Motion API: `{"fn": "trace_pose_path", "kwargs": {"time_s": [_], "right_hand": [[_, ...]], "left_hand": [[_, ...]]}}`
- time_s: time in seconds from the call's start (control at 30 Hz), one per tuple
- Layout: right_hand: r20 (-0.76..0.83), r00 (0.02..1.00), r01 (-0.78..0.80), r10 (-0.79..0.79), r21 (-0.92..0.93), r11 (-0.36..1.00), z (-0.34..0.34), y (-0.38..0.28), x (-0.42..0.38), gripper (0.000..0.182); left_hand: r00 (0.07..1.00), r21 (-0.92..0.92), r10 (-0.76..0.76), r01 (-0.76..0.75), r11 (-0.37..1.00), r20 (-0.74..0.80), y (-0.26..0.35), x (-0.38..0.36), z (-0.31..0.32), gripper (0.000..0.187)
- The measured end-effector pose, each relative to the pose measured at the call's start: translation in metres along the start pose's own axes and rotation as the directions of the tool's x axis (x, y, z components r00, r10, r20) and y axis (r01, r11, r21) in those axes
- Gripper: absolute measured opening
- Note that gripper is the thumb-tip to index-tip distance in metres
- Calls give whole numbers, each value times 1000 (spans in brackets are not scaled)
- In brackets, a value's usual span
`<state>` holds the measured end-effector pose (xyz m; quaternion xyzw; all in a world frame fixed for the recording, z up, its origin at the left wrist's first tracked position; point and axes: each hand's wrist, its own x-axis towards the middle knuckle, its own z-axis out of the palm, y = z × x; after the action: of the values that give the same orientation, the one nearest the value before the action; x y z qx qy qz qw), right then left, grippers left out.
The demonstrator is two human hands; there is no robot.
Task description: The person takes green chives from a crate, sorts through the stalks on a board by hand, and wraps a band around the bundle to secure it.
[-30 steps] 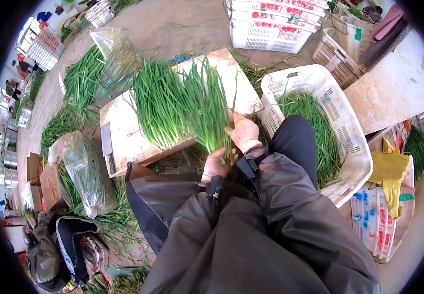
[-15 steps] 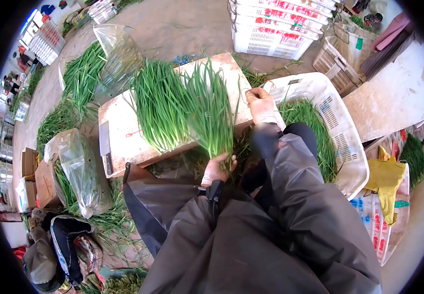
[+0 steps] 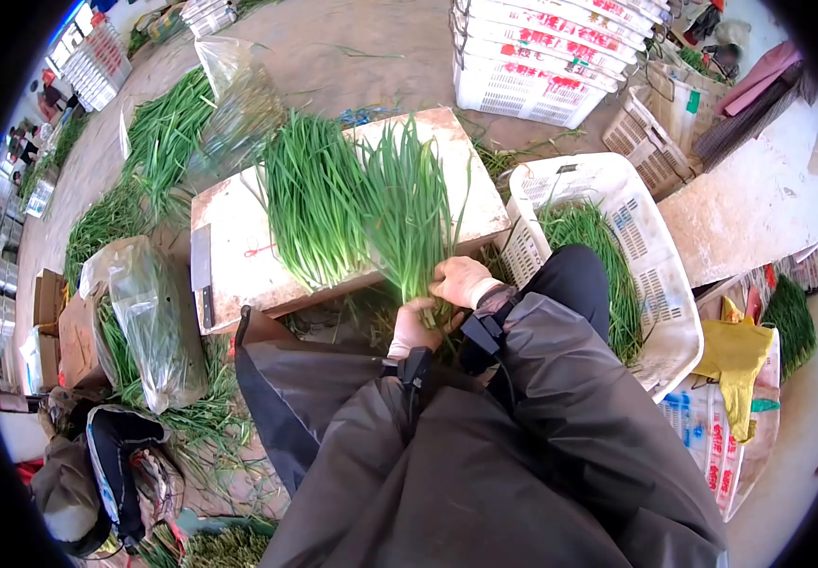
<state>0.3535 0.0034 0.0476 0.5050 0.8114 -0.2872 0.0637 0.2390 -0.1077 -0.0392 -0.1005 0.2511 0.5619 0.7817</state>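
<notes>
A bunch of garlic chives leans over the near edge of a pale board, its leaves spread away from me. My left hand is closed around the lower stems. Just above it, my right hand is closed with its fingertips against the same stems. Its fingers hide whether a tie is between them. To the left of this bunch, a larger pile of garlic chives lies on the board. A knife with a broad blade rests along the board's left edge.
To my right stands a white basket with loose chives inside. Stacked white crates are at the back. Plastic bags with greens stand at the left. A yellow glove hangs at the right, and a person's dark clothing shows at lower left.
My right hand has come left and down from beside the basket's rim to the stems, and the thin loop at its fingers is no longer distinguishable. My left hand keeps its hold on the bunch.
</notes>
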Motion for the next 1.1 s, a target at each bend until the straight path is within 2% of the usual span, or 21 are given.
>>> {"fn": "trace_pose_path", "kwargs": {"time_s": [0.13, 0.17, 0.2, 0.27, 0.3, 0.33, 0.37, 0.4, 0.47, 0.5, 0.53, 0.6, 0.7, 0.8, 0.83, 0.93, 0.97, 1.0, 1.07, 1.1], "right_hand": [[15, 1000, -24, 23, 86, 996, 5, 21, 12, 32], [-132, 987, 109, -95, 98, 989, 11, 33, 14, 28], [-119, 993, 55, -17, 325, 944, 5, 34, 11, 26], [-44, 992, -50, 116, 714, 699, -6, 34, 7, 20], [-111, 983, 26, 145, 870, 492, -12, 26, -2, 15], [-74, 974, -21, 213, 910, 413, -15, 30, 2, 15], [-214, 962, 46, 171, 739, 672, -9, 43, 8, 17], [-333, 939, 91, 91, 493, 865, -14, 40, 3, 19], [-48, 996, -22, 76, 690, 723, -12, 28, -12, 24], [-28, 999, 5, 21, 705, 709, -6, 22, -13, 27], [-31, 999, -15, 43, 611, 791, -3, 17, -15, 36], [-203, 977, -13, 69, 264, 964, 15, 15, -12, 38], [-153, 986, -33, 62, 184, 982, 33, 14, -6, 38], [-169, 984, -7, 57, 286, 958, 27, 14, -11, 33], [-221, 973, 4, 66, 302, 953, 28, 14, -11, 31], [-161, 986, 67, 52, 654, 754, 23, 20, -14, 27], [-204, 977, 134, 58, 805, 578, 28, 27, -8, 22], [-146, 982, 89, 121, 919, 383, 8, 15, -19, 16], [-61, 995, 47, 77, 984, 172, -8, 17, -23, 11], [-98, 993, 94, 60, 993, 69, -11, 18, -25, 9]], "left_hand": [[1000, -32, -20, 20, 999, -1, -1, -1, 6, 34], [1000, -36, -25, 25, 999, -3, -1, -1, 7, 33], [1000, -34, -20, 19, 999, -24, -2, -1, 8, 37], [998, -28, -3, 2, 1000, -65, -3, -3, 12, 43], [998, -43, -3, 0, 999, -71, -3, -3, 14, 43], [997, -37, 2, -5, 999, -76, -1, -3, 15, 43], [997, -35, 5, -7, 999, -83, -2, -4, 16, 43], [996, -33, 4, -7, 999, -91, -4, -5, 17, 42], [997, -14, 4, -5, 1000, -77, -5, -4, 18, 42], [997, -9, 5, -5, 1000, -78, -4, -5, 19, 41], [997, -3, 5, -5, 1000, -82, -3, -6, 20, 41], [995, 27, 37, -34, 999, -89, -5, -3, 14, 40], [998, -5, 15, -16, 1000, -61, -8, 6, -1, 40], [1000, -63, -8, 9, 998, 15, -5, 7, -7, 41], [999, -88, -6, 9, 996, 36, -5, 9, -6, 41], [997, -81, 22, -16, 997, 74, -10, 7, -6, 40], [995, -62, 36, -30, 998, 90, -10, 8, -3, 40], [998, -44, 36, -34, 998, 42, -7, 6, 7, 39], [997, -10, 33, -33, 999, -68, -5, -7, 23, 38], [997, -28, 25, -27, 999, -66, -5, -5, 22, 34]]}}
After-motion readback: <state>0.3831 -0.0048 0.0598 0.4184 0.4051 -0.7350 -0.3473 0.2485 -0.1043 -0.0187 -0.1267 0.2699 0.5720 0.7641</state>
